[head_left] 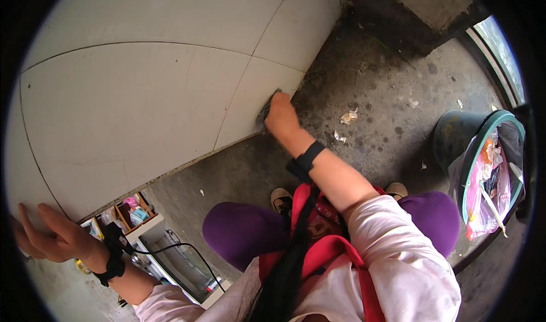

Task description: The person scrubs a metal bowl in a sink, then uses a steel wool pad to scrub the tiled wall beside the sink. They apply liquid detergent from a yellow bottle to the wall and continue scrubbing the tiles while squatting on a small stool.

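Observation:
My right hand (283, 119) is curled around a dark grey wad (264, 114), a scourer or cloth; blur and my fingers hide which. It presses the wad to the pale tiled surface (140, 104) near its corner, beside the edge above the concrete floor. At the far left, my left hand (51, 236) has its fingers apart, with fingertips at the tiles' near edge; whether they touch cannot be told. Nothing shows in that hand. Both wrists wear black straps, and a black cable (183, 245) runs from the left one.
Below the tiled edge stands an open drawer (160, 224) with small packets in its compartments. A teal bin (452, 134) lined with plastic bags of rubbish stands at the right. Paper scraps (349, 116) lie on the stained concrete floor (384, 92). A dark block (409, 15) rises behind.

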{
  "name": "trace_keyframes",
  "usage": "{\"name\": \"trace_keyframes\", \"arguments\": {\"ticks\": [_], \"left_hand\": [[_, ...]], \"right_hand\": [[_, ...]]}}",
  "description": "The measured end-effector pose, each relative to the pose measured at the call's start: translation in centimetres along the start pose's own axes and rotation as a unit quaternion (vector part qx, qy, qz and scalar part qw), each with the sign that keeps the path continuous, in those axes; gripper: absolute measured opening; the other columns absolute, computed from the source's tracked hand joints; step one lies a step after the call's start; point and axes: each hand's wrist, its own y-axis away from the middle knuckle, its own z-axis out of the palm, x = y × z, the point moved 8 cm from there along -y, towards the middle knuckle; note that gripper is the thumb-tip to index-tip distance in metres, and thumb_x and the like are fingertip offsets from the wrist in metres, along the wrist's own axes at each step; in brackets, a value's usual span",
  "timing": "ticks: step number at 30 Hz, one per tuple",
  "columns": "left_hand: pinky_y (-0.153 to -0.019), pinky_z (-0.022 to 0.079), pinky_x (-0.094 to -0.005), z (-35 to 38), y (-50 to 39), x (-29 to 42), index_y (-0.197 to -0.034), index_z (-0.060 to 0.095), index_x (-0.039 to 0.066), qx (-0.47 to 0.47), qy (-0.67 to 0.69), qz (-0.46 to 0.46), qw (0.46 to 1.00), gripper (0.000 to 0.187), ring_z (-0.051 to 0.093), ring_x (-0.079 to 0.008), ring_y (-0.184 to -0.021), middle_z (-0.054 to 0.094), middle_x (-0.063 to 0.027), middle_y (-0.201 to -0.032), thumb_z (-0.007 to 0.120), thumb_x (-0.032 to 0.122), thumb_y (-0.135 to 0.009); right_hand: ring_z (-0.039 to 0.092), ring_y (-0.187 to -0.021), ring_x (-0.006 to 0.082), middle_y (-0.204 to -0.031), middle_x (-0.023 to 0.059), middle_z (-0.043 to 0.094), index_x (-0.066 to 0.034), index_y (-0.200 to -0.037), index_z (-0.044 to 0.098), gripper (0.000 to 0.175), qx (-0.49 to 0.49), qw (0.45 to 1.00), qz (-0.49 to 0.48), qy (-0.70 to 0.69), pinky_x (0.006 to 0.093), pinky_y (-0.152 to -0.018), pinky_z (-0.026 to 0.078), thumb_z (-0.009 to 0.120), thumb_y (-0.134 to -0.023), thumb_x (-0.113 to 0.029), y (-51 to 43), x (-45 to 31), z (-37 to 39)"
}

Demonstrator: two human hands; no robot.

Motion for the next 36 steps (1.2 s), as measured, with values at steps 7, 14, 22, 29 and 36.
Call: {"name": "trace_keyframes", "arguments": {"ticks": [7,14,22,29,36], "left_hand": [[-0.091,0.035,-0.0361,-0.1,0.5,-0.5,-0.107,0.063,0.004,0.014,-0.028,0.012,0.999,0.029,0.047,-0.0272,-0.105,0.055,-0.0166,-0.113,0.063,0.019,-0.083],[-0.091,0.036,-0.0357,0.0,0.3,-0.5,-0.107,0.063,0.003,0.01,-0.04,0.028,0.999,0.028,0.047,-0.0267,-0.105,0.053,-0.0167,-0.116,0.063,0.018,-0.083],[-0.09,0.038,-0.036,0.1,-0.7,1.2,-0.108,0.063,0.005,0.016,-0.019,0.041,0.999,0.027,0.048,-0.0273,-0.105,0.054,-0.0163,-0.115,0.062,0.019,-0.084],[-0.093,0.038,-0.0374,0.1,-0.7,1.4,-0.109,0.063,0.007,0.003,-0.022,0.03,0.999,0.028,0.047,-0.0271,-0.11,0.053,-0.016,-0.118,0.062,0.021,-0.085],[-0.093,0.038,-0.0364,0.4,-1.1,2.0,-0.109,0.063,0.006,0.009,0.003,0.016,1.0,0.026,0.047,-0.0265,-0.112,0.051,-0.0165,-0.123,0.059,0.021,-0.087]], "right_hand": [[0.055,-0.079,0.045,-0.097,0.0298,0.044,0.0075,-0.093,0.038,0.031,0.013,0.999,0.004,0.035,0.0424,-0.068,0.05,0.054,-0.067,0.005,-0.3,1.7,1.5],[0.055,-0.084,0.0441,-0.099,0.029,0.046,0.0076,-0.093,0.04,0.028,0.0,0.999,0.042,0.021,0.0434,-0.071,0.049,0.055,-0.07,0.004,-2.3,4.7,1.7],[0.054,-0.093,0.0437,-0.099,0.0302,0.051,0.0076,-0.096,0.047,0.028,-0.049,0.994,0.096,0.014,0.0439,-0.074,0.049,0.057,-0.071,0.003,-2.4,7.4,1.7],[0.053,-0.098,0.0426,-0.109,0.0307,0.046,0.0067,-0.101,0.046,0.036,0.009,0.993,0.116,0.009,0.0446,-0.078,0.048,0.061,-0.07,0.001,-4.1,10.7,1.6],[0.049,-0.101,0.0446,-0.113,0.0318,0.044,0.0075,-0.108,0.044,0.039,-0.155,0.978,0.137,-0.005,0.045,-0.088,0.043,0.059,-0.073,-0.003,-1.8,11.4,6.3]]}}
